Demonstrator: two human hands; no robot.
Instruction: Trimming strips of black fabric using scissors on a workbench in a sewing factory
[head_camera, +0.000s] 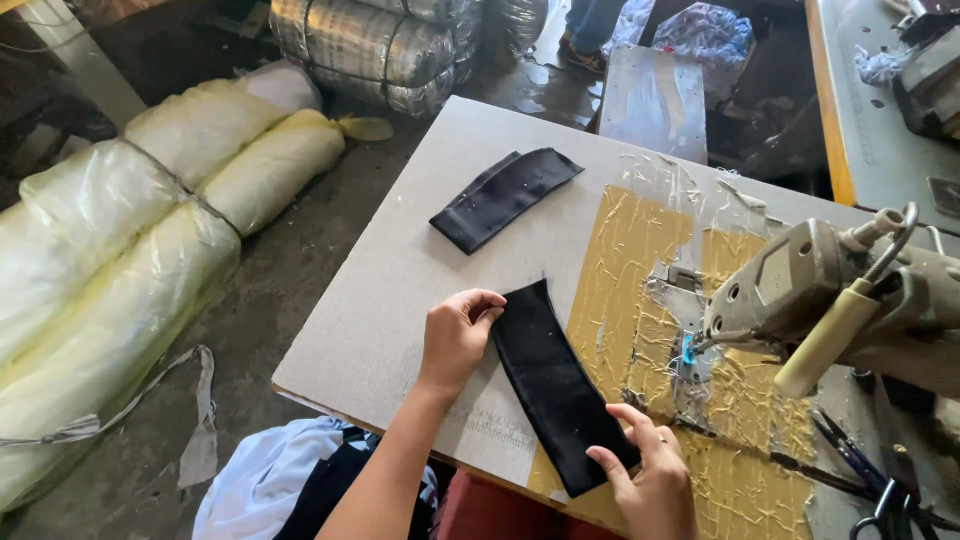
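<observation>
A: Hand status?

B: Left hand (455, 338) at the upper left edge of the black fabric strip (552, 385), fingers (480, 303) curled and pinching that edge. Right hand (648, 478) at the strip's lower right end, thumb and fingertips pressing on it. Whether it actually grips there, can't tell.

A: Strip location?

B: Flat on the grey table (400, 270), lying diagonally, near the front edge, just left of the yellow taped patch (620, 260).

A: Anything else nearby?

B: Second folded black piece (503, 198) farther back on the table, well apart from both hands. Sewing machine head (840, 290) to the right, over the taped patch. Scissors (880, 490) at lower right. Plastic-wrapped rolls (150, 220) on the floor to the left, silver wrapped bundles (380, 45) behind.
</observation>
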